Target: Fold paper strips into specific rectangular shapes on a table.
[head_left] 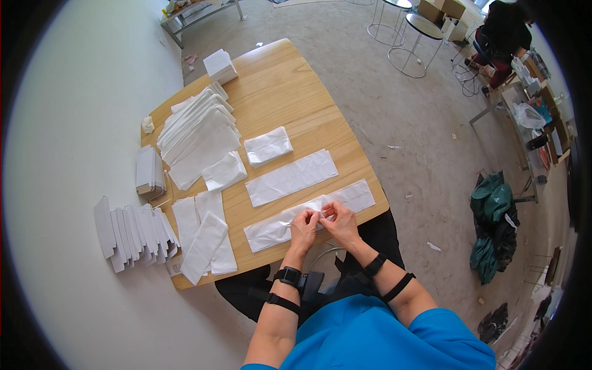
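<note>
A long white folded strip [357, 196] of thin cloth or paper lies along the table's near edge, slightly wrinkled at its left half. Both hands are over its middle: my left hand [303, 229] and my right hand [341, 223] are closed in a pinch, fingertips nearly meeting on the white material. Exactly what sits between the fingers is partly hidden. Just beyond lies a second flat white strip [291, 177]. Farther back is a small stack of folded white pieces [269, 147]. Left of my hands, several loose white strips [200, 240] overlap one another.
A fanned pile of white sheets [200, 139] covers the wooden table's [290, 80] left side, with a white block [220, 66] behind it. Flat white cartons [135, 234] stand along the wall. Green and black bags [491, 216] lie on the floor; a person [499, 37] sits far right.
</note>
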`<state>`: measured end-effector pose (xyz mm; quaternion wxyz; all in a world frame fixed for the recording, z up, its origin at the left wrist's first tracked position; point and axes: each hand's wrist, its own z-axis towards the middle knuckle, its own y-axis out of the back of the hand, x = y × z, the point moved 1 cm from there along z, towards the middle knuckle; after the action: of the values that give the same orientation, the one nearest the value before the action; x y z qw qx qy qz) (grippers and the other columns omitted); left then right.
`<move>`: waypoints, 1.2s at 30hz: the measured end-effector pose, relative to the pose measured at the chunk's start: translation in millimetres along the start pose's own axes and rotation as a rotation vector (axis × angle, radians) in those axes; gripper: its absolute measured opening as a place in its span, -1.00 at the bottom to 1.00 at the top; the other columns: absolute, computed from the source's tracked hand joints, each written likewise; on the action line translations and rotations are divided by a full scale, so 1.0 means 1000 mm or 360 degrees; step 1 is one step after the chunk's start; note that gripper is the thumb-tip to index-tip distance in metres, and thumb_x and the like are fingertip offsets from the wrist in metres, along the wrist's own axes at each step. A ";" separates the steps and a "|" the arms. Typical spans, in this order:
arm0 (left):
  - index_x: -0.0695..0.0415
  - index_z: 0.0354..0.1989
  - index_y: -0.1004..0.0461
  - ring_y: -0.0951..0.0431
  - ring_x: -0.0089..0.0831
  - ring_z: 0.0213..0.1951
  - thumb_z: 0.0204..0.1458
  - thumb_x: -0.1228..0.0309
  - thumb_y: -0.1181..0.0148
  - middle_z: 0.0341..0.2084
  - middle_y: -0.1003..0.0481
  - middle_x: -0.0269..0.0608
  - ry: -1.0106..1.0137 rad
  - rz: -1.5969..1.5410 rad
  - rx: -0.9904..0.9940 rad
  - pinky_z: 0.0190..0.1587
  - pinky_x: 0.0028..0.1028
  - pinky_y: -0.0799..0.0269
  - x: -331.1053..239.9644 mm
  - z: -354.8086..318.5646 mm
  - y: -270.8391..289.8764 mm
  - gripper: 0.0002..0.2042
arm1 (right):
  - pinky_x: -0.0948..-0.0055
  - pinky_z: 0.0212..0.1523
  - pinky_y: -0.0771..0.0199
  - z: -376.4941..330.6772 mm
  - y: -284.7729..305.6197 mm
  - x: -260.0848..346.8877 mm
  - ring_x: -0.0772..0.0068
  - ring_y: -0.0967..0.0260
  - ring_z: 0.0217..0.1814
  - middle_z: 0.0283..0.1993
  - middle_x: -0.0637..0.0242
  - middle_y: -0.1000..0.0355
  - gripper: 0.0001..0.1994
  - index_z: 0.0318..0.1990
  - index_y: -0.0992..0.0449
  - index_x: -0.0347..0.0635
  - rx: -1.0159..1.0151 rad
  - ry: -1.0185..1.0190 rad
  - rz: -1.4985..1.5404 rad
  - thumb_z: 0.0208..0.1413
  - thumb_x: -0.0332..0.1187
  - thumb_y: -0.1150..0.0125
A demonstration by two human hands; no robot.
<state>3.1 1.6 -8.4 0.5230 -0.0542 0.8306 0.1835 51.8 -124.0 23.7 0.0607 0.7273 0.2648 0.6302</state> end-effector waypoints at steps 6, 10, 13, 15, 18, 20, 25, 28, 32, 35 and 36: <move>0.25 -0.39 -0.47 -0.42 -0.50 -0.44 0.11 0.31 -0.12 -0.52 -0.47 -0.23 -0.0117 0.0052 -0.0098 -0.33 -0.47 -0.36 0.007 0.001 -0.003 -0.78 | 0.46 -0.38 -0.48 0.001 0.005 -0.014 0.41 -0.47 -0.47 -0.45 0.22 -0.52 -0.80 -0.28 -0.50 -0.27 -0.0057 -0.0041 0.0206 -0.08 -0.40 -0.27; 0.22 -0.36 -0.45 -0.38 -0.57 -0.43 0.14 0.29 -0.10 -0.51 -0.45 -0.31 0.0014 -0.0132 -0.0016 -0.34 -0.52 -0.34 0.004 -0.001 0.000 -0.78 | 0.41 -0.32 -0.47 0.002 0.006 -0.015 0.33 -0.48 -0.41 -0.42 0.20 -0.51 -0.79 -0.27 -0.49 -0.28 -0.0130 -0.0135 0.0124 -0.10 -0.44 -0.24; 0.19 -0.34 -0.44 -0.34 -0.62 -0.43 0.18 0.27 -0.07 -0.52 -0.41 -0.39 0.0025 -0.0331 0.0060 -0.33 -0.57 -0.31 0.004 -0.001 0.004 -0.78 | 0.33 -0.27 -0.46 0.000 0.001 -0.013 0.21 -0.47 -0.33 -0.40 0.18 -0.48 -0.74 -0.21 -0.47 -0.27 -0.0220 0.0101 -0.0122 -0.13 -0.46 -0.22; 0.19 -0.33 -0.43 -0.34 -0.63 -0.43 0.19 0.26 -0.06 -0.53 -0.40 -0.41 0.0045 -0.0369 0.0114 -0.33 -0.60 -0.30 0.004 0.000 0.006 -0.77 | 0.33 -0.34 -0.43 0.002 -0.004 -0.010 0.22 -0.43 -0.43 -0.41 0.22 -0.47 -0.72 -0.18 -0.47 -0.26 -0.0312 0.0327 -0.0204 -0.13 -0.46 -0.22; 0.19 -0.34 -0.43 -0.33 -0.64 -0.44 0.18 0.25 -0.07 -0.53 -0.39 -0.42 0.0045 -0.0346 0.0127 -0.32 -0.60 -0.30 0.001 -0.001 0.008 -0.77 | 0.32 -0.42 -0.40 0.006 -0.006 -0.007 0.19 -0.38 -0.51 -0.44 0.25 -0.45 -0.68 -0.14 -0.45 -0.24 -0.0336 0.0473 -0.0251 -0.13 -0.46 -0.24; 0.18 -0.34 -0.42 -0.33 -0.63 -0.44 0.18 0.24 -0.08 -0.53 -0.39 -0.41 0.0025 -0.0361 0.0115 -0.33 -0.59 -0.30 -0.007 -0.005 0.005 -0.76 | 0.30 -0.41 -0.41 0.007 -0.006 -0.007 0.15 -0.38 -0.51 -0.45 0.24 -0.45 -0.66 -0.12 -0.45 -0.22 -0.0275 0.0389 -0.0219 -0.14 -0.45 -0.25; 0.20 -0.35 -0.42 -0.35 -0.59 -0.46 0.16 0.24 -0.08 -0.54 -0.41 -0.36 -0.0069 -0.0031 0.0088 -0.37 -0.53 -0.32 -0.013 -0.007 0.004 -0.75 | 0.33 -0.44 -0.39 0.004 -0.003 0.005 0.24 -0.40 -0.50 -0.48 0.23 -0.45 -0.67 -0.12 -0.45 -0.21 -0.0175 0.0354 -0.0270 -0.11 -0.44 -0.27; 0.22 -0.36 -0.42 -0.35 -0.56 -0.49 0.15 0.25 -0.08 -0.56 -0.42 -0.30 -0.0082 0.0035 -0.0024 -0.41 -0.49 -0.32 -0.013 -0.006 0.003 -0.75 | 0.21 -0.34 -0.42 0.002 -0.005 0.009 0.07 -0.45 -0.34 -0.42 0.17 -0.46 -0.68 -0.11 -0.44 -0.18 -0.0047 0.0256 -0.0202 -0.10 -0.43 -0.25; 0.23 -0.36 -0.42 -0.33 -0.53 -0.50 0.16 0.25 -0.06 -0.58 -0.42 -0.26 -0.0139 0.0063 -0.0119 -0.42 -0.47 -0.31 -0.011 -0.007 0.001 -0.75 | 0.21 -0.34 -0.42 0.002 -0.007 -0.002 0.06 -0.45 -0.36 -0.45 0.17 -0.45 -0.69 -0.12 -0.44 -0.20 -0.0158 0.0201 -0.0156 -0.09 -0.42 -0.23; 0.23 -0.36 -0.41 -0.33 -0.51 -0.51 0.17 0.25 -0.04 -0.58 -0.42 -0.25 -0.0130 0.0052 -0.0122 -0.42 -0.45 -0.30 -0.006 -0.006 0.003 -0.74 | 0.20 -0.30 -0.43 0.002 -0.006 -0.007 0.05 -0.44 -0.33 -0.37 0.11 -0.45 -0.68 -0.11 -0.43 -0.23 -0.0206 0.0007 -0.0197 -0.08 -0.40 -0.22; 0.23 -0.36 -0.41 -0.33 -0.51 -0.50 0.18 0.25 -0.04 -0.59 -0.41 -0.24 -0.0121 0.0042 -0.0107 -0.42 -0.44 -0.30 -0.006 -0.006 0.003 -0.74 | 0.19 -0.28 -0.43 0.002 -0.005 -0.007 0.05 -0.44 -0.30 -0.30 0.09 -0.44 -0.65 -0.08 -0.41 -0.24 -0.0231 0.0059 -0.0270 -0.09 -0.39 -0.22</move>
<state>0.1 2.0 0.0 0.5496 -0.0538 0.8041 0.2200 51.3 -122.0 15.3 0.1616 0.6841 0.2802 0.6537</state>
